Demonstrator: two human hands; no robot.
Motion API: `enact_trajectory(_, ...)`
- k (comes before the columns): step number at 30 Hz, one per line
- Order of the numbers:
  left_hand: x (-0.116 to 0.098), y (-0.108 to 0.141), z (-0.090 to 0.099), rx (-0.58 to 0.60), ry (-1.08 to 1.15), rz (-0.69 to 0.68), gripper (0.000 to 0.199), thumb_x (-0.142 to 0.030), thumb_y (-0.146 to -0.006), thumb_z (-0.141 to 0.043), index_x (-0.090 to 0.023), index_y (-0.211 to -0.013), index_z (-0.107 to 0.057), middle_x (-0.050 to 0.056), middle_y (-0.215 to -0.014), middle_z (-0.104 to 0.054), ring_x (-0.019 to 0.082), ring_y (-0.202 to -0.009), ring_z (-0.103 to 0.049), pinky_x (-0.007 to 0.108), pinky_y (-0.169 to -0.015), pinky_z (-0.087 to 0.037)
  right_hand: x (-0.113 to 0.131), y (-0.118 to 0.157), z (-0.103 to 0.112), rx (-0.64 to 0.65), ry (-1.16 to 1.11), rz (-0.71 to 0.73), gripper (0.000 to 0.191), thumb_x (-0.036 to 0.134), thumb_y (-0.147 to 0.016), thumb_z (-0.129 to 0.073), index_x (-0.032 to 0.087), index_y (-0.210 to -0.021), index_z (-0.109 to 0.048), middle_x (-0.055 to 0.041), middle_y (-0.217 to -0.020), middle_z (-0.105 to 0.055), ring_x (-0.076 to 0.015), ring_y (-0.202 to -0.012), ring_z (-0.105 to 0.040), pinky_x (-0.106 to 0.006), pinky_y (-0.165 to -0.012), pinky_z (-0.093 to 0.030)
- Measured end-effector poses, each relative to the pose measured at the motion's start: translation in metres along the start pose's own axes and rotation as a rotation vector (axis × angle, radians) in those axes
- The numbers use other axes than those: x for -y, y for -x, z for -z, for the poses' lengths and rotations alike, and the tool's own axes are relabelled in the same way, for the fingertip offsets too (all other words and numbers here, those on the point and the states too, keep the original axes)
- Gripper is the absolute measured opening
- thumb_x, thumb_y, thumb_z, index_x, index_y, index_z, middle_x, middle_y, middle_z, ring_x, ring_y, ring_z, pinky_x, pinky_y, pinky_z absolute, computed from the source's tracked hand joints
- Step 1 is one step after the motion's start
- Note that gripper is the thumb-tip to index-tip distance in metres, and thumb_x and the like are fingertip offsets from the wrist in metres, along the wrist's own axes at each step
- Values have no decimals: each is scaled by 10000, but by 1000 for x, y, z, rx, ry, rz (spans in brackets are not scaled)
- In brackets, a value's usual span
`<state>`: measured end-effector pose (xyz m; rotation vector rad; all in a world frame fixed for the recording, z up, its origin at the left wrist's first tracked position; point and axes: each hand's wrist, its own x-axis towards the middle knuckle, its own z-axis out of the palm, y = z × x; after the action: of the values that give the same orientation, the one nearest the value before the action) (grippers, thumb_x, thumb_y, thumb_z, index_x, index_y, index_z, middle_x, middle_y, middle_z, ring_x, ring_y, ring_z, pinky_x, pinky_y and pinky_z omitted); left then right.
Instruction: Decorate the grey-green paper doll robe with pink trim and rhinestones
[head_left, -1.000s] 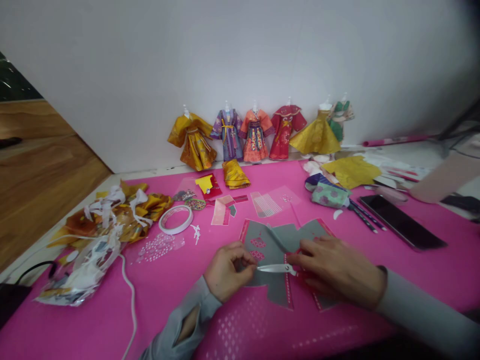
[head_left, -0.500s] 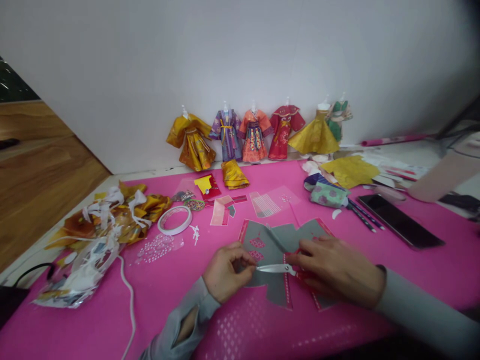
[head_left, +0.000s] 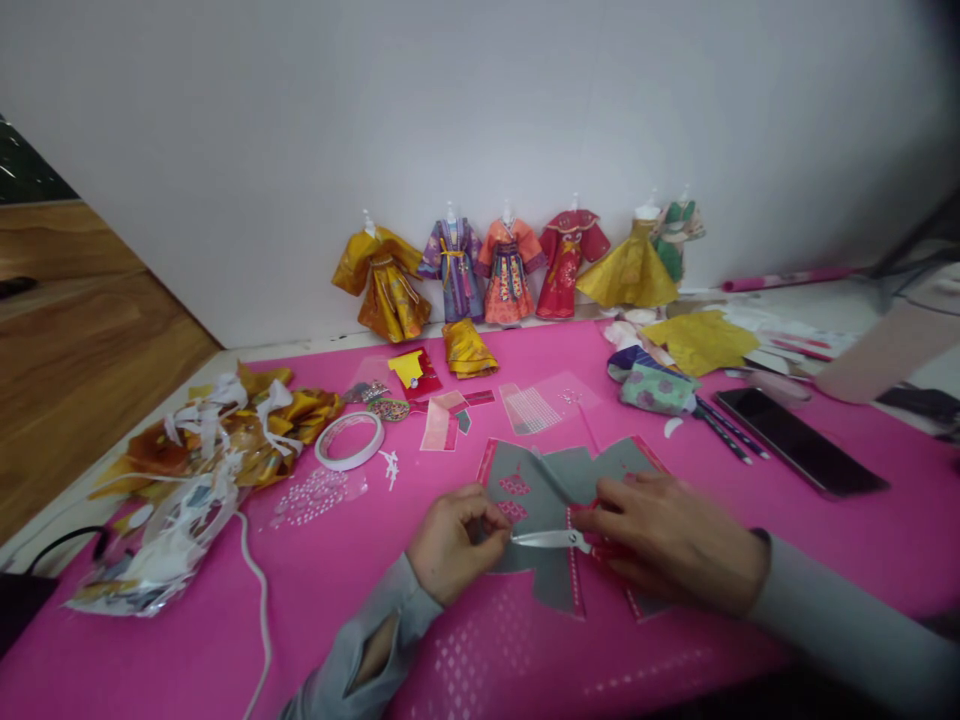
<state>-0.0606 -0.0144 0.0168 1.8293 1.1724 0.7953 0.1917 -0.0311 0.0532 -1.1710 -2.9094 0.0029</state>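
Red-handled scissors are gripped in my right hand, their silver blades pointing left. The blade tips reach the fingertips of my left hand, whose thumb and index finger are pinched together; what they hold is too small to make out. Beneath both hands lies a grey garment-shaped piece with pink patterned edges, flat on the pink mat. Small pink patterned pieces show on its left part.
Several small dresses stand along the wall. Tape roll, gems, and yellow scraps in plastic lie left. Phone, pencils, green patterned cloth and a pink bottle are right.
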Motion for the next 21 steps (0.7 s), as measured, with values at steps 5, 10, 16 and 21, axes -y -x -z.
enact_trajectory(5, 4, -1, -1, -18, 44, 16, 104, -172, -656, -568, -153, -614, -661, -11, -608, -520, 92, -510, -416, 207, -469, -291, 0, 3, 1, -22, -36, 16, 224, 295, -879, -520, 275, -1098, -567, -13, -865, -574, -172, -718, -518, -321, -614, -280)
enact_trajectory(10, 3, -2, 0, -45, 95, 44, 120, -226, -658, -580, -146, -603, -651, -7, -601, -510, 96, -511, -415, 211, -468, -302, 3, 3, 8, -20, -70, 11, 223, 276, -884, -510, 261, -1094, -582, -18, -861, -578, -167, -732, -538, -315, -625, -322)
enact_trajectory(16, 5, -4, 4, -113, 121, 78, 163, -283, -673, -594, -146, -612, -657, -16, -591, -496, 91, -499, -410, 213, -470, -315, -14, 21, -1, -87, -81, -60, 296, 276, -883, -506, 303, -1174, -556, -32, -919, -596, -180, -742, -578, -318, -623, -397)
enact_trajectory(21, 13, -6, 5, -204, 113, 111, 172, -293, -678, -571, -152, -618, -649, 2, -618, -547, 113, -524, -479, 231, -505, -377, -46, 64, -20, -207, 21, -208, 304, 340, -904, -475, 316, -1194, -565, -47, -892, -628, -169, -660, -618, -282, -568, -462)
